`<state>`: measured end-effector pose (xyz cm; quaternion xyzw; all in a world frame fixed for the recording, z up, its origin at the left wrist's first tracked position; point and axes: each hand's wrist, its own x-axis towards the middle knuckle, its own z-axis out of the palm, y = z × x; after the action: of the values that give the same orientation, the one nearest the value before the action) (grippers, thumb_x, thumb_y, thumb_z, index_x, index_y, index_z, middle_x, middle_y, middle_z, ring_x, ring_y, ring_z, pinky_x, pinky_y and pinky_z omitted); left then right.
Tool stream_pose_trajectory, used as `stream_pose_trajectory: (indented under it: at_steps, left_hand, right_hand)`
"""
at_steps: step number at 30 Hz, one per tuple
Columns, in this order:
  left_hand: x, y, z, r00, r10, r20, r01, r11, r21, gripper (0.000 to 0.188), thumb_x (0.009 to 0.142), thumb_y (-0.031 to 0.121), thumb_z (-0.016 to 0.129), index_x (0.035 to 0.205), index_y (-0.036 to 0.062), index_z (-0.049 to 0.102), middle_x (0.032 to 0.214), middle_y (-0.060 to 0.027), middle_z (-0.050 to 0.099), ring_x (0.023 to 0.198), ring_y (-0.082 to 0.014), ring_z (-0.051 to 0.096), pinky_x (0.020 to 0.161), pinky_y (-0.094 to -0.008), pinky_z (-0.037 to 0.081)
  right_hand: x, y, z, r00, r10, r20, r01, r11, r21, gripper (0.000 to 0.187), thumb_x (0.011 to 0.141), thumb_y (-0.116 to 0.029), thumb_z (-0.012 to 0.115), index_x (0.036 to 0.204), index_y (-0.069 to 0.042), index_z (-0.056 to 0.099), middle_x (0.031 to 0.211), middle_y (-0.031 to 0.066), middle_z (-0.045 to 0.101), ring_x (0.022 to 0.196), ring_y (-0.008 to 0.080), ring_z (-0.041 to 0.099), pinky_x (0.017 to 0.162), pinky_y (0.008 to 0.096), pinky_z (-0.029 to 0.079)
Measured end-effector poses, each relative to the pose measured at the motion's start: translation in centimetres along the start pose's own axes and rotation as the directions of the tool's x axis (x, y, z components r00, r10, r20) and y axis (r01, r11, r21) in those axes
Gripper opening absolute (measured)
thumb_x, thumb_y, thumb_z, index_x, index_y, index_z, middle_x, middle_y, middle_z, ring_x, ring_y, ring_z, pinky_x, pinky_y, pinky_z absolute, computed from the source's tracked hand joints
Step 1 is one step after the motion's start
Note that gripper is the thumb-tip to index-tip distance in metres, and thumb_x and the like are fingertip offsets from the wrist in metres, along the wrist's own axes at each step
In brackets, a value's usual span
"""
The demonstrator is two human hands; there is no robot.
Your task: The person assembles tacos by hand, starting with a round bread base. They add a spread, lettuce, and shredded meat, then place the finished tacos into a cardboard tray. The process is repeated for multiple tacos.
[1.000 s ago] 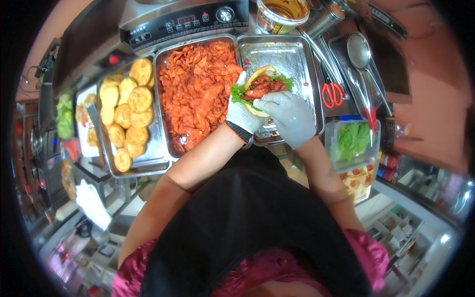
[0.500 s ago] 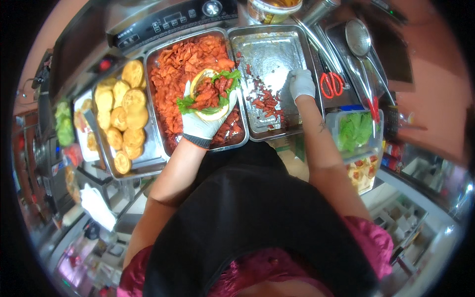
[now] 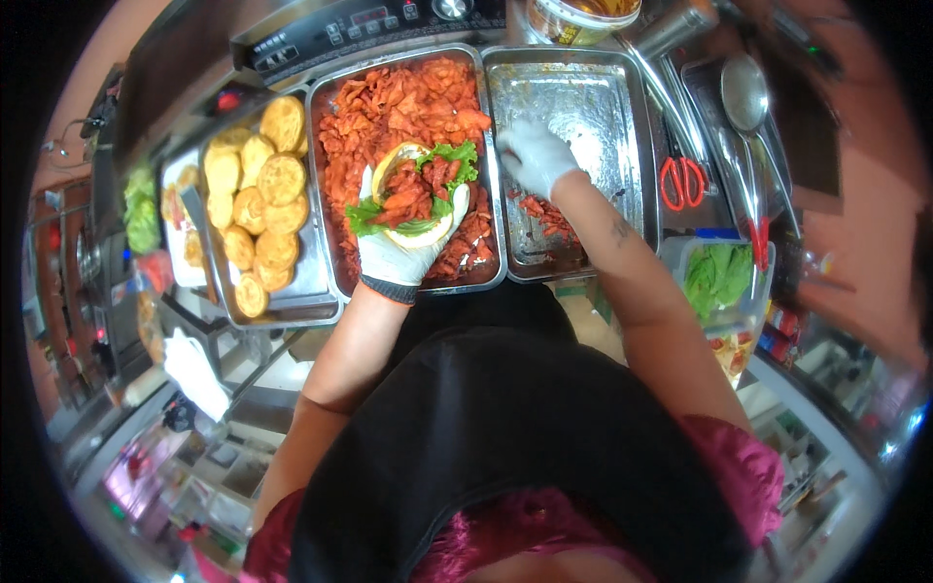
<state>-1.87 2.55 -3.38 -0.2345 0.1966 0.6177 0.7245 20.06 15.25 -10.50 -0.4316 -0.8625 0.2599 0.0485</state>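
My left hand (image 3: 403,255), in a white glove with a dark cuff, cups an opened round bun (image 3: 396,158). Green lettuce (image 3: 457,155) and red meat pieces (image 3: 413,199) fill the bun. Below it is a deep metal tray heaped with red-sauced meat (image 3: 403,92). My right hand (image 3: 537,157), also white-gloved, is over the left part of a second metal tray (image 3: 607,107). Its fingers are curled and slightly blurred; whatever they hold, if anything, is hidden. Small dark-red meat scraps (image 3: 549,219) lie in that tray beneath my wrist.
At left, a metal tray (image 3: 309,291) holds several golden round buns (image 3: 277,180). On the right are red-handled scissors (image 3: 682,183), a skimmer (image 3: 745,94) and a plastic container of lettuce (image 3: 719,280). A tub (image 3: 583,21) and a black control panel (image 3: 369,21) border the back.
My right hand has moved left across the second tray, from its right side to its left part. My left hand still holds the filled bun over the meat. The view has shifted slightly.
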Motion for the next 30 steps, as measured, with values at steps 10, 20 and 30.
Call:
stream_pose_trajectory:
  at_steps: [10,20,30]
  left_hand:
    - [0.1,0.5,0.6,0.997,-0.023,0.068,0.023,1.0,0.006,0.063,0.097,0.057,0.048,0.142,0.0131,0.05,0.15,-0.0144,0.047,0.137,-0.0361,0.043,0.11,-0.0583,0.04]
    - [0.2,-0.4,1.5,0.983,-0.126,0.136,0.124,0.992,0.025,0.069,0.095,0.059,0.053,0.143,0.0102,0.049,0.151,-0.018,0.045,0.137,-0.0387,0.042,0.111,-0.058,0.039]
    - [1.4,-0.9,0.2,0.911,-0.274,0.307,0.306,0.95,-0.061,0.075,0.095,0.06,0.05,0.149,0.0082,0.042,0.154,-0.0209,0.039,0.14,-0.041,0.039,0.113,-0.0595,0.036]
  right_hand:
    - [-14.6,-0.3,-1.5,0.946,0.298,-0.126,-0.289,0.953,0.086,0.055,0.078,-0.027,0.08,0.128,-0.017,0.06,0.132,0.015,0.056,0.118,0.0329,0.058,0.1,0.0435,0.049]
    - [-10.8,-3.9,1.9,0.912,0.399,-0.092,-0.4,0.917,0.008,0.054,0.081,-0.036,0.078,0.132,-0.033,0.059,0.134,0.0134,0.052,0.112,0.0353,0.061,0.092,0.0453,0.053]
    - [-13.9,1.0,3.6,0.734,0.474,-0.486,-0.251,0.855,0.454,0.025,0.084,-0.012,0.074,0.107,-0.008,0.066,0.098,0.0116,0.062,0.089,0.0242,0.061,0.083,0.0369,0.051]
